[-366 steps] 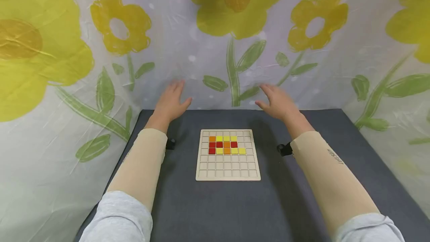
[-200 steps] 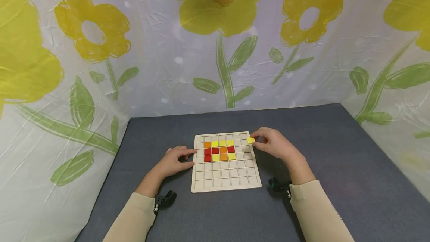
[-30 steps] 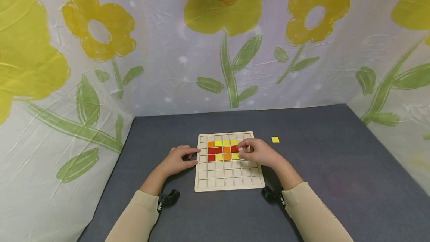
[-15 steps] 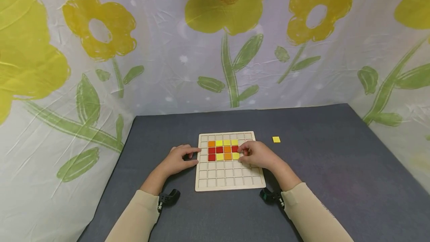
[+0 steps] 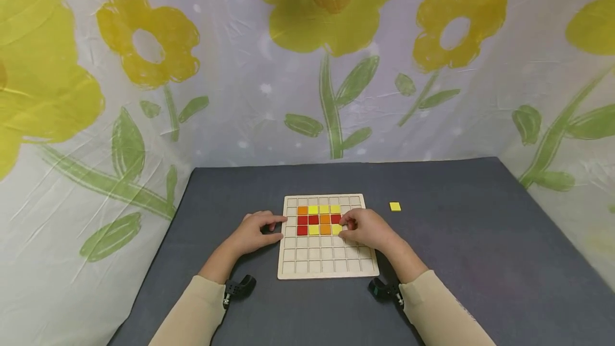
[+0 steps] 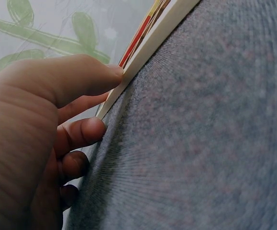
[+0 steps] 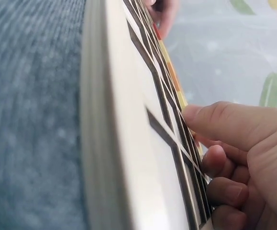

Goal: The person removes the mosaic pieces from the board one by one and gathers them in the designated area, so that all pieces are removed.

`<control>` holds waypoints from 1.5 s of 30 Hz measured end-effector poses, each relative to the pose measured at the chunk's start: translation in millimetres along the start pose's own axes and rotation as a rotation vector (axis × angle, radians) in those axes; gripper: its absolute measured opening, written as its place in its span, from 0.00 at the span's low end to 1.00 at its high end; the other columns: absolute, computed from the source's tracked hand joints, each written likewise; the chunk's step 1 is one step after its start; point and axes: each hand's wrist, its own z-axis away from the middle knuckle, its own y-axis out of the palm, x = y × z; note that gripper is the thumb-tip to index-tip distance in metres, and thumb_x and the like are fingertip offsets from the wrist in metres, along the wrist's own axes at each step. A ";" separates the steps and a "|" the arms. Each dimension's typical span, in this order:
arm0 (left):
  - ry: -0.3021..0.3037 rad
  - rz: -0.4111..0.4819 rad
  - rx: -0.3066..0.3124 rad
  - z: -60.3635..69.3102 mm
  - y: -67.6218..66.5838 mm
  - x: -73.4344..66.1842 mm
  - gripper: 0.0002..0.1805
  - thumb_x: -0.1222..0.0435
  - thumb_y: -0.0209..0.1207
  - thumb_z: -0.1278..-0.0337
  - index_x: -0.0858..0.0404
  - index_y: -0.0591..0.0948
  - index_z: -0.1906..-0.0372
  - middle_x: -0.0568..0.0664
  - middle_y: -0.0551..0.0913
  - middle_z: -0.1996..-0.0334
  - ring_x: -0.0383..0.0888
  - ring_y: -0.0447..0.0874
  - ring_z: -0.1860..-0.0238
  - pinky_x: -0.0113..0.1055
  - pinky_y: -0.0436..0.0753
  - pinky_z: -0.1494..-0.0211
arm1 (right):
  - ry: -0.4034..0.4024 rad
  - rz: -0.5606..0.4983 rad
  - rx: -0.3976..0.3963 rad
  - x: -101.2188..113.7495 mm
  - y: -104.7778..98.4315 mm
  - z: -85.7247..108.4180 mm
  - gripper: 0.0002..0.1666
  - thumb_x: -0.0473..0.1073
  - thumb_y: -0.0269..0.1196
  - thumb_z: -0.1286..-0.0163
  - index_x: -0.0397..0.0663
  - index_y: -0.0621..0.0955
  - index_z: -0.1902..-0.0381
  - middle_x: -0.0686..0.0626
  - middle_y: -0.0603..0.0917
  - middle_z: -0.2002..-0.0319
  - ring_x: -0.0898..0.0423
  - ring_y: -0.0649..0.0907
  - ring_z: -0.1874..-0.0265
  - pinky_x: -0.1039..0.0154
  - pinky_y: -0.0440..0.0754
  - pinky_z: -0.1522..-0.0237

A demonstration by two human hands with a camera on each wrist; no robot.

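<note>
A square wooden grid board (image 5: pixel 328 267) lies flat on the dark table. Its upper rows hold red, orange and yellow square tiles. At the board's left edge, my left hand (image 5: pixel 254 233) rests its thumb (image 6: pixel 107 75) and forefinger against the wood. My right hand (image 5: pixel 367 228) reaches over the board's right side, its thumb and forefinger pinching the yellow tile (image 5: pixel 336 229) at the right end of the third row. The thumb (image 7: pixel 195 117) touches that tile's edge in the right wrist view, where the forefinger is mostly hidden. A single yellow tile (image 5: pixel 395 206) lies loose right of the board.
Dark cloth covers the table (image 5: pixel 447 239). A pale curtain (image 5: pixel 230 68) printed with yellow flowers stands behind it and along both sides. A black wrist device (image 5: pixel 240 286) sits at the left cuff, and another black device (image 5: pixel 381 288) at the right.
Earlier, the right hand held a yellow tile above the board's right edge; it now lies on the table. Lately that hand has shifted slightly nearer me over the third row. The left hand stays put.
</note>
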 end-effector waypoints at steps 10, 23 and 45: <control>0.022 -0.001 -0.001 1.3 -1.8 -0.4 0.21 0.57 0.71 0.39 0.54 0.86 0.41 0.41 0.71 0.71 0.40 0.66 0.69 0.46 0.57 0.57 | -0.062 0.065 -0.034 6.5 0.9 0.0 0.12 0.39 0.77 0.41 0.49 0.83 0.63 0.57 0.80 0.68 0.59 0.78 0.69 0.61 0.79 0.61; 0.038 -0.013 -0.018 -1.1 -2.5 0.7 0.21 0.57 0.72 0.40 0.55 0.86 0.42 0.41 0.71 0.71 0.38 0.67 0.69 0.46 0.58 0.57 | -0.078 0.090 -0.055 10.9 1.0 -0.7 0.13 0.37 0.78 0.42 0.47 0.84 0.63 0.57 0.82 0.68 0.59 0.77 0.71 0.60 0.79 0.62; -0.007 -0.002 0.006 -0.6 -3.9 -2.8 0.22 0.57 0.72 0.40 0.54 0.86 0.40 0.41 0.71 0.71 0.39 0.67 0.69 0.46 0.57 0.56 | -0.135 -0.037 -0.044 6.2 -11.8 2.1 0.13 0.37 0.74 0.38 0.45 0.86 0.56 0.57 0.82 0.65 0.58 0.73 0.78 0.62 0.74 0.73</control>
